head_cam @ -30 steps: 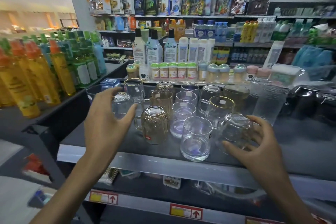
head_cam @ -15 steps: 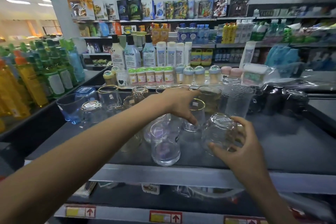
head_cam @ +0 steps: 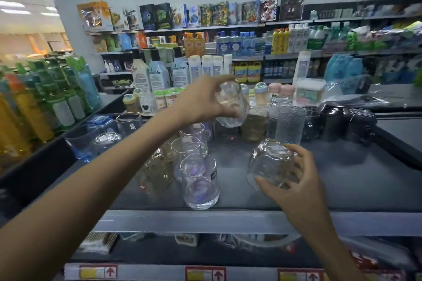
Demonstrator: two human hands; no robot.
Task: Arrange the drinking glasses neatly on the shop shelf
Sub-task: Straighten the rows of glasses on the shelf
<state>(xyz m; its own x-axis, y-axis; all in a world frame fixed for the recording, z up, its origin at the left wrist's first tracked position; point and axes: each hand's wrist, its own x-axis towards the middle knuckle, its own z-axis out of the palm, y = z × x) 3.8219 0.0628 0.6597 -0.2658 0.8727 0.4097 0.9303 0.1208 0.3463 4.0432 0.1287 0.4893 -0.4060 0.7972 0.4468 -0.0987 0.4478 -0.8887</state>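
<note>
a: progress?

b: partway, i'd say. nearest the shelf [head_cam: 228,221] edge a clear tumbler [head_cam: 201,181] stands upright, two more clear tumblers [head_cam: 186,147] lined up right behind it, so one front-to-back column looks done. beside it on the left an amber ribbed mug [head_cam: 156,173], mouth down i think, not aligned with anything.

a: what's left?

b: left side is loose: an upturned clear glass [head_cam: 107,140], a blue-tinted glass [head_cam: 80,143], a gold-rimmed glass [head_cam: 129,121], no clear row. further back an amber glass [head_cam: 254,124], a textured tall glass [head_cam: 290,124], then dark mugs [head_cam: 342,121] off to the right. big bare patch of shelf on the right, room for a new column there.

a: hands?

b: right hand [head_cam: 294,180] low and near, fingers and thumb wrapped on a round clear mug [head_cam: 271,164], mouth down and tilted, base up; can't tell if its rim touches the shelf. left hand [head_cam: 201,100] reaches across further back, arm stretched over the tumbler column, closed on a clear glass [head_cam: 230,105] held up in the air, tilted, clear of the shelf. both hands full, well apart.

a: next?

b: guess both get set down in line on the bare patch. risk is knocking the tumblers under the left forearm.
</note>
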